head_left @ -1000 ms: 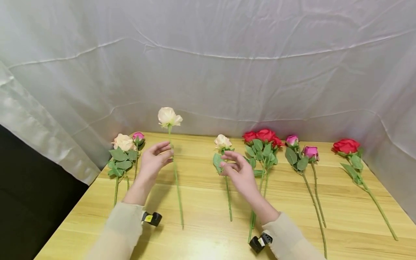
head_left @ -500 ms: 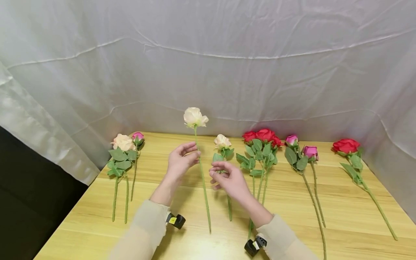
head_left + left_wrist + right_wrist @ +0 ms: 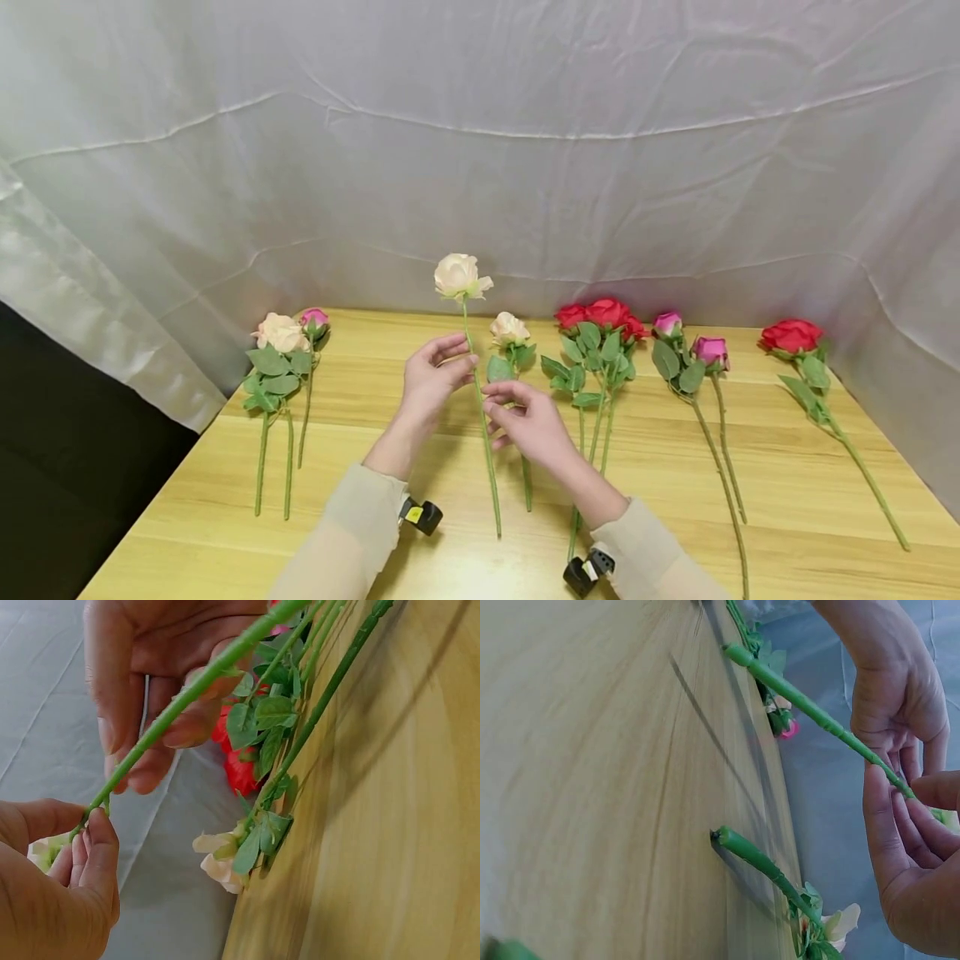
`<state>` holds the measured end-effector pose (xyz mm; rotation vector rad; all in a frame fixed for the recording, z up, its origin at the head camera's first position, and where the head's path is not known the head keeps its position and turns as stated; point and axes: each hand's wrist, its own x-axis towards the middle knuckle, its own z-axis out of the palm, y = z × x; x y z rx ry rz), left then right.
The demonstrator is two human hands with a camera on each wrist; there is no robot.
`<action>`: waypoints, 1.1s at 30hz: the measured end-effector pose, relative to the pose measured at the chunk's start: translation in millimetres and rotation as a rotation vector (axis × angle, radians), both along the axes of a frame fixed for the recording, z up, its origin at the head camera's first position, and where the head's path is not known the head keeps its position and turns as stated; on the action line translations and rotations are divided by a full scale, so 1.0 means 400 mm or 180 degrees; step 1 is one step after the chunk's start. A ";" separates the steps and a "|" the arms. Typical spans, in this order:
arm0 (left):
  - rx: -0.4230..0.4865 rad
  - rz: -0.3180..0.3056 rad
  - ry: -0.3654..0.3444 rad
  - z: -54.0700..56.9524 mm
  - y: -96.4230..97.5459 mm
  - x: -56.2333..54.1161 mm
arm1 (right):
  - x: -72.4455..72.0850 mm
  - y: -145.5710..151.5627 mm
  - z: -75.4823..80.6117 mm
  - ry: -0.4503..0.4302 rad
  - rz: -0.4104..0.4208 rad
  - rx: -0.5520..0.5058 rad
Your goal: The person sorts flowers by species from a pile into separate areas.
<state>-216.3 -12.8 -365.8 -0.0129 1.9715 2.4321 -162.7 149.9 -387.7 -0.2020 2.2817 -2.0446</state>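
Observation:
My left hand (image 3: 429,379) pinches the green stem of a cream rose (image 3: 459,277) between thumb and fingers, holding it up above the table with its bloom on top. Below that grip, my right hand (image 3: 532,421) has its fingertips at the stem (image 3: 165,720); in the left wrist view a gap shows between its thumb and fingers. The right wrist view has the stem's cut end pointing toward the camera, with the right hand (image 3: 922,885) close beside the stem. A second cream rose (image 3: 510,329) lies on the table behind the right hand, its stem partly hidden.
Wooden table (image 3: 187,550) with a grey cloth backdrop (image 3: 480,167) behind. At left lie peach roses (image 3: 281,333) and a pink rose (image 3: 315,318). Red roses (image 3: 606,313), pink-purple roses (image 3: 710,352) and a single red rose (image 3: 791,335) lie to the right.
My left hand has carried the upright cream rose rightward, from the left side to the middle. The right hand has moved left and slightly down, to the stem.

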 end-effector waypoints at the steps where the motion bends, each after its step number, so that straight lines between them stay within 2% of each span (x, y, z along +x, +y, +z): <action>1: -0.0002 0.0003 -0.0003 -0.002 0.001 -0.001 | 0.000 0.000 0.000 -0.0011 0.0007 0.0007; 11: -0.0067 -0.0040 -0.0035 -0.003 0.010 0.006 | 0.003 0.001 0.006 -0.0039 0.0024 0.0083; 16: -0.0071 -0.0156 -0.0007 0.000 0.011 0.009 | 0.002 0.008 0.011 -0.0010 -0.0038 0.0099; 24: -0.0288 -0.0460 0.0227 0.001 0.008 0.008 | 0.006 0.023 0.019 0.0074 -0.0280 0.0103; 29: -0.0405 -0.0493 0.0356 -0.004 -0.008 0.007 | 0.000 0.040 0.018 0.0072 -0.0427 0.0106; 33: -0.0447 -0.0476 0.0399 -0.007 -0.039 0.003 | -0.004 0.063 0.015 0.0040 -0.0518 0.0139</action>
